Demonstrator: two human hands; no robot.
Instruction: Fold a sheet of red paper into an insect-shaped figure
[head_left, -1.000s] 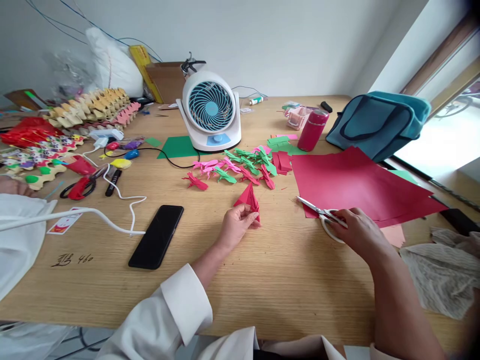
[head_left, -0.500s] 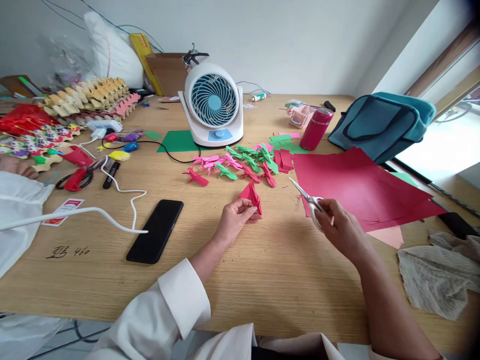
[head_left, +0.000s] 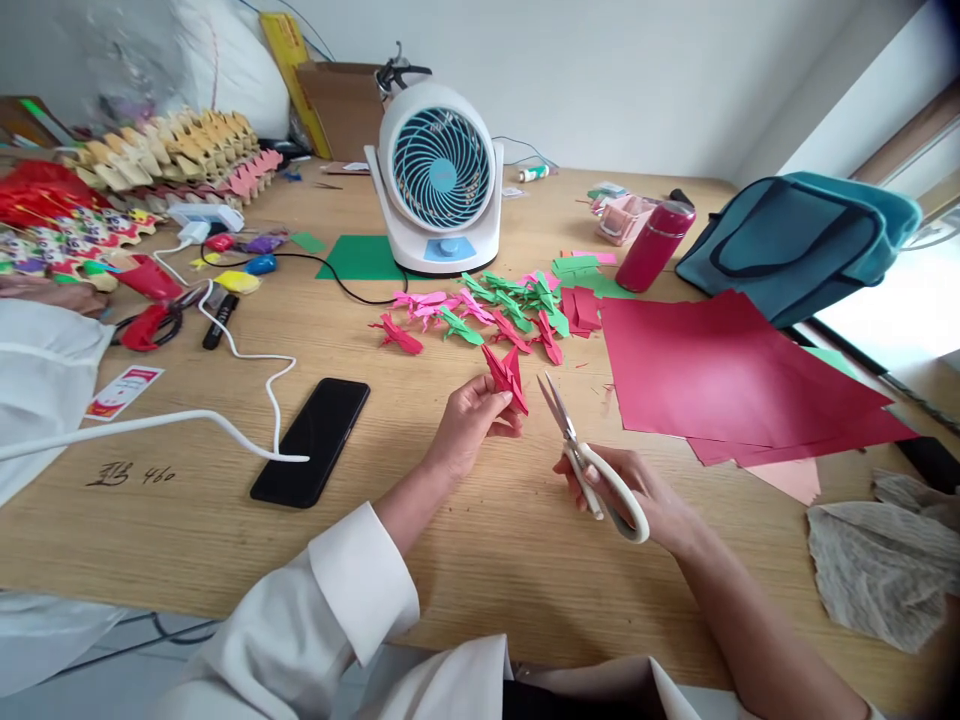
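Note:
My left hand (head_left: pixel 474 418) pinches a folded piece of red paper (head_left: pixel 508 378), its points sticking up past the fingertips. Just to the right, my right hand (head_left: pixel 611 482) is closed on white-handled scissors (head_left: pixel 574 435), whose blades are slightly parted and angle up toward the red paper without touching it. Beyond both hands lies a cluster of small folded paper figures in green (head_left: pixel 510 295), pink (head_left: pixel 424 306) and red (head_left: pixel 400 334). A small stack of cut red paper (head_left: pixel 580 310) rests beside them.
Large red sheets (head_left: pixel 720 370) cover the right side, near a red flask (head_left: pixel 655 246) and a teal bag (head_left: pixel 795 245). A white fan (head_left: pixel 442 170) stands behind the figures. At left lie a black phone (head_left: pixel 310 440) and a white cable (head_left: pixel 187 418); another person's sleeve (head_left: pixel 45 370) shows there.
The scissors have swung left, closer to the red paper, and their blades have parted. My left hand has turned the folded paper, so its points now show.

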